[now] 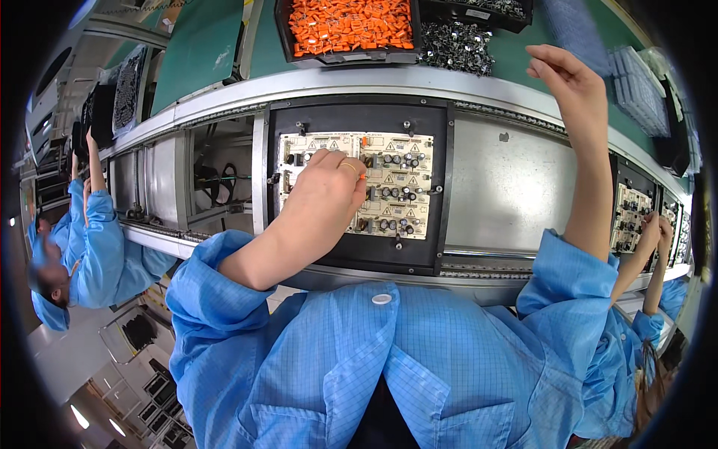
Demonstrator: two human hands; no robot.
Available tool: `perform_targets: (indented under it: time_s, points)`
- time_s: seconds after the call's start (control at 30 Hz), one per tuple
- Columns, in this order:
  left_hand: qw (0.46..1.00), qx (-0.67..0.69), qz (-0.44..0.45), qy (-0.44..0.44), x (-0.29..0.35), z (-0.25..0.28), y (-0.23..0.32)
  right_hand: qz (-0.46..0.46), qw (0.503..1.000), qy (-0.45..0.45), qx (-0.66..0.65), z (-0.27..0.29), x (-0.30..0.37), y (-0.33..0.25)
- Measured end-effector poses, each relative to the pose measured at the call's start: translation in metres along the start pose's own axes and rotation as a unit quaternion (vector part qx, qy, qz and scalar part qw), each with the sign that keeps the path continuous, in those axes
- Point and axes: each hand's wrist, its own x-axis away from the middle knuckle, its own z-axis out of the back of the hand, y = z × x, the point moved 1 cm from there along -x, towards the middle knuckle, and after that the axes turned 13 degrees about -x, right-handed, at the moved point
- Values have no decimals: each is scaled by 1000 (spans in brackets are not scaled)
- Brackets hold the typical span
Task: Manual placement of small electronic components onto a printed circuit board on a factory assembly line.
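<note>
My left hand (325, 193) is over the pale circuit boards (390, 179), its fingers closed at the middle of the panel. A small orange capacitor (363, 176) peeks out at its fingertips; the hand hides part of the boards beneath. Higher up on the panel sits another orange capacitor (364, 141). Black cylindrical capacitors and other parts stand in rows on the boards, which lie in a black frame (359, 111). My right hand (574, 86) is raised at the upper right, fingers loosely bent and apart, with nothing visible in them. It is right of a pile of small metal parts (458, 49).
Beyond the rail (336, 81), a black bin (350, 57) holds many orange capacitors. Clear plastic trays (639, 90) are stacked at the far right. Co-workers in blue stand at left (105, 251) and right; the right one's hands (655, 233) touch another board.
</note>
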Motion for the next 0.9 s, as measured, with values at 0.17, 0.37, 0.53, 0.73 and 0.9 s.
perform_targets:
  time_s: [0.17,0.37,0.53,0.73,0.9]
  points:
    - [999,-30,-17,-20,-4,-1,1,12,998,-22,-56,1,37,-29]
    - [989,-101,-93,-46,-10,3,2,15,988,-17,-155,-8,76,-41]
    - [989,-105,-93,-50,-12,1,1,-24,989,-41,-138,-10,98,-41]
    - [999,-27,-29,-31,-12,2,0,-138,961,-67,-230,-19,126,-14]
    - [995,-10,-38,97,-58,22,-21,-249,918,-85,-297,-36,155,6]
